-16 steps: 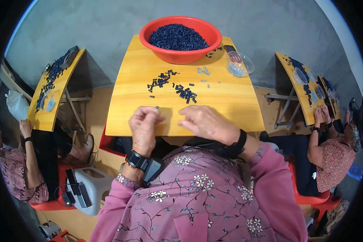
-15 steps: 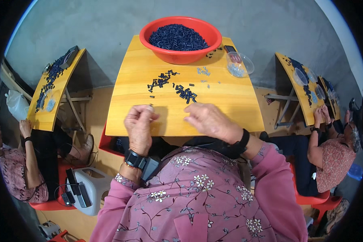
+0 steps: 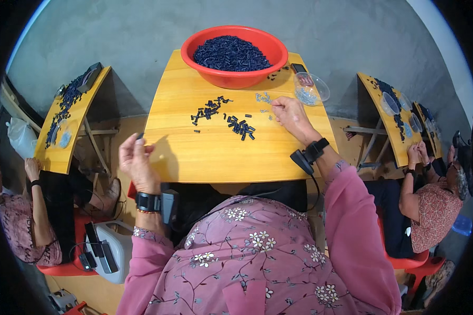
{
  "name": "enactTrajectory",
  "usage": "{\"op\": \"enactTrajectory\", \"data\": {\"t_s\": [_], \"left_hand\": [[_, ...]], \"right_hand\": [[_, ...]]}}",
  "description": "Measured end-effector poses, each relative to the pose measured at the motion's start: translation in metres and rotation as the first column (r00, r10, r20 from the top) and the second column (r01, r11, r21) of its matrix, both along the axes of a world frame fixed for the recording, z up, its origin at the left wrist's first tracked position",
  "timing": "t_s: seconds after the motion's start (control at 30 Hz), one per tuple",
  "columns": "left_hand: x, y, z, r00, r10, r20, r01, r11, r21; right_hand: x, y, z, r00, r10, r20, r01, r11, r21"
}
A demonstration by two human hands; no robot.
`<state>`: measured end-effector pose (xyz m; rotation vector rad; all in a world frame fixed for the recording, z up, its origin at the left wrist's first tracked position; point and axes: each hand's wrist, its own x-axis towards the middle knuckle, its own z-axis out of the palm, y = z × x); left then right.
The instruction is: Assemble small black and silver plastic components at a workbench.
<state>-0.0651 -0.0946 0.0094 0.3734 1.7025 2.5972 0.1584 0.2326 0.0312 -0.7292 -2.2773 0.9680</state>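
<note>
My left hand [image 3: 138, 165] is raised off the table's left front corner, thumb and fingers pinched. A small black piece [image 3: 140, 136] pokes out at its fingertips. My right hand [image 3: 294, 119] reaches over the right side of the table, fingertips pressed together beside the small silvery pieces [image 3: 264, 97]; whatever they hold is too small to make out. Short black tube-like pieces lie in two groups: a looser pile [image 3: 207, 110] at left and a tighter pile [image 3: 240, 127] near the middle.
A red basin [image 3: 234, 80] heaped with black pieces stands at the back of the yellow table [image 3: 194, 165]. A clear plastic tub [image 3: 320, 93] with silvery pieces sits back right, by a dark phone-like object [image 3: 298, 68]. On either side, a person sits at another table.
My left hand has moved left, away from the middle front of the table. My right hand has gone forward and right to the silvery pieces, its fingers now closed together.
</note>
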Motion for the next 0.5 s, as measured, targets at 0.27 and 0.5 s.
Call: {"op": "enactTrajectory", "data": {"t_s": [0.27,0.5], "left_hand": [[-0.043,-0.037,-0.009,0.964,0.264,0.015,-0.263,0.963,-0.058],[-0.073,-0.068,-0.061,0.928,0.335,0.163,-0.289,0.923,-0.253]], "right_hand": [[-0.013,0.011,-0.004,0.992,0.073,0.1,-0.095,0.97,0.226],[-0.015,0.013,0.002,0.971,0.083,0.225,-0.126,0.974,0.187]]}}
